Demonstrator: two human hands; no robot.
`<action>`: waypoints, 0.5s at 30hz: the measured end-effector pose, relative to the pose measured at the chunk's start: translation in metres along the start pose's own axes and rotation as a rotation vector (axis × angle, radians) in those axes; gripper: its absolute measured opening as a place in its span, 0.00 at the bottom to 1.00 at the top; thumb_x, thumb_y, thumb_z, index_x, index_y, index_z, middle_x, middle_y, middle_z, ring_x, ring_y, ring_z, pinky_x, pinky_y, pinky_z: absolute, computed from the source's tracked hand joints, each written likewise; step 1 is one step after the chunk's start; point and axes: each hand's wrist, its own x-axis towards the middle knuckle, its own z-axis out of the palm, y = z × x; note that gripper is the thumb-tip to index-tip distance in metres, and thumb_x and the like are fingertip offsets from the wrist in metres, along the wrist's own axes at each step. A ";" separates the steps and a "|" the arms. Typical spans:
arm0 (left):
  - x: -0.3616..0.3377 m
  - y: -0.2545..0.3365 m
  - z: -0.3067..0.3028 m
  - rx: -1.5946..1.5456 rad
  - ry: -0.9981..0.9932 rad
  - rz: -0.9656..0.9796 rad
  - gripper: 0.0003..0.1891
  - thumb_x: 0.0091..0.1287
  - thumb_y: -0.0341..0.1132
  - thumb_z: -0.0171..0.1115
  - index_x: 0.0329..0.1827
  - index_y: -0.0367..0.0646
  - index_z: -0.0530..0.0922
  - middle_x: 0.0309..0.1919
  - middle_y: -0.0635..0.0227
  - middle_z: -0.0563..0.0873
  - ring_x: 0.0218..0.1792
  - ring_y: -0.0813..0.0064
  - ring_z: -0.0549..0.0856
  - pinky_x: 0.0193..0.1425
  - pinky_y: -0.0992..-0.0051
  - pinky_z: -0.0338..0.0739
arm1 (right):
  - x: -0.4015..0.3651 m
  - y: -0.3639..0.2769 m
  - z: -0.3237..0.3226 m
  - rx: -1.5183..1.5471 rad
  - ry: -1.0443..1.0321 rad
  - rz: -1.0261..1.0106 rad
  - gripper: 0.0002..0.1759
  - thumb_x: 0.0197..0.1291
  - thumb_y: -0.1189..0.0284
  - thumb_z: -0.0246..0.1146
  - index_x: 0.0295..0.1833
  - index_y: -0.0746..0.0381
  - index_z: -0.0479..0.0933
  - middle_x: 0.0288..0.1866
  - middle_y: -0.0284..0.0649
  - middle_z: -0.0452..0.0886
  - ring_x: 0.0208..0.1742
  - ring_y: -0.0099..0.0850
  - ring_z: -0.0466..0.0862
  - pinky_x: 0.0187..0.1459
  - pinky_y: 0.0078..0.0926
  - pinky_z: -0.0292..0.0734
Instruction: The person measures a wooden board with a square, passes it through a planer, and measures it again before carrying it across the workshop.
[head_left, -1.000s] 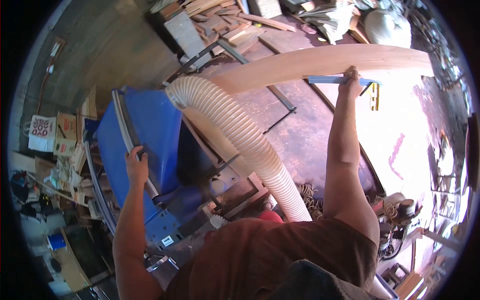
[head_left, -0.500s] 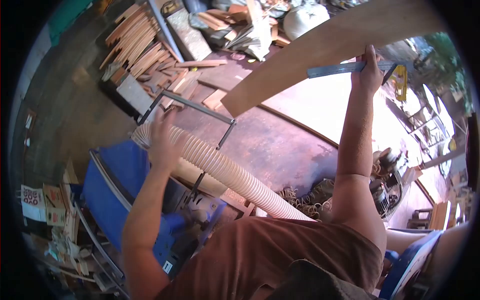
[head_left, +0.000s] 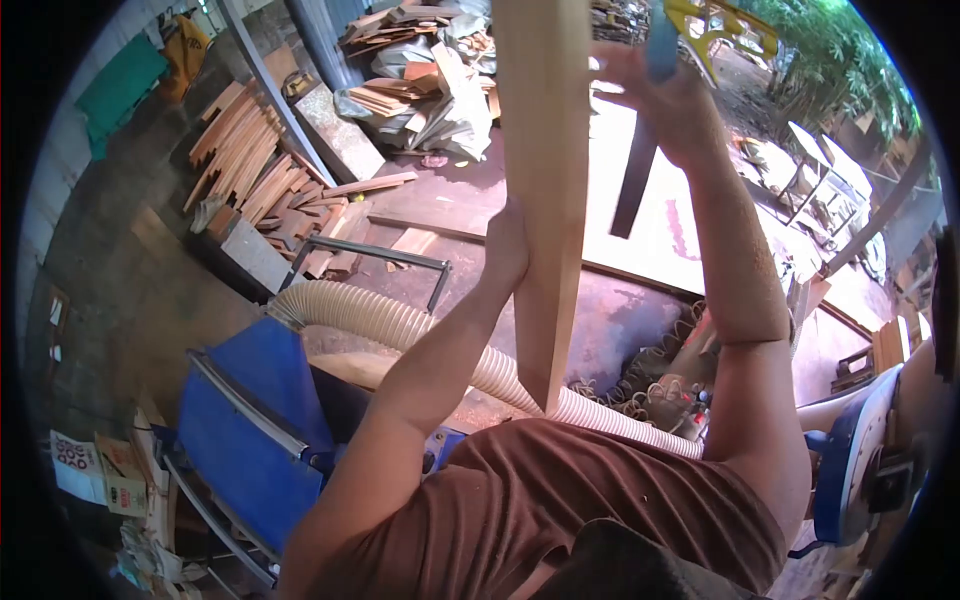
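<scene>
My left hand (head_left: pixel 508 245) grips the left edge of a long wooden board (head_left: pixel 548 150), its fingers mostly hidden behind the wood. The board stands on end before me, its narrow lower end close to my brown shirt and its upper end cut off by the view. To the right of the board, my right hand (head_left: pixel 665 100) holds a square with a yellow head (head_left: pixel 735 35). The square's metal blade (head_left: pixel 633 185) hangs dark below the palm. Some fingers of that hand stretch toward the board's right edge.
A ribbed hose (head_left: pixel 400 318) runs from a blue machine (head_left: pixel 245 430) past my front. Stacked wood strips (head_left: pixel 240 150) and bags of offcuts (head_left: pixel 440 110) lie beyond a metal frame (head_left: pixel 380 250). Another blue machine part (head_left: pixel 855 460) stands at my right.
The board has swung from a slant at upper right to upright before me. My left hand, formerly free and blurred, has taken hold of it. The square has turned steeply in my right hand.
</scene>
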 end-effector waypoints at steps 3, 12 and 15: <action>-0.018 -0.004 -0.026 -0.116 0.013 -0.139 0.36 0.79 0.55 0.26 0.47 0.34 0.80 0.39 0.59 0.86 0.41 0.71 0.84 0.45 0.68 0.78 | -0.016 -0.009 -0.010 -0.483 -0.240 0.183 0.16 0.61 0.67 0.68 0.32 0.64 0.67 0.28 0.32 0.75 0.31 0.22 0.79 0.32 0.25 0.77; -0.032 0.003 -0.076 -0.435 0.127 -0.171 0.31 0.75 0.65 0.31 0.41 0.49 0.74 0.29 0.71 0.80 0.26 0.79 0.79 0.27 0.77 0.77 | -0.053 0.010 0.033 -0.757 -0.530 0.061 0.16 0.47 0.68 0.74 0.43 0.59 0.81 0.35 0.40 0.85 0.35 0.39 0.85 0.40 0.34 0.79; -0.033 0.003 -0.086 -0.554 0.073 -0.228 0.30 0.74 0.65 0.34 0.45 0.48 0.74 0.31 0.71 0.79 0.29 0.79 0.80 0.32 0.76 0.78 | -0.047 0.025 0.036 -0.727 -0.486 -0.196 0.14 0.47 0.70 0.72 0.42 0.58 0.83 0.34 0.38 0.84 0.35 0.40 0.85 0.40 0.35 0.80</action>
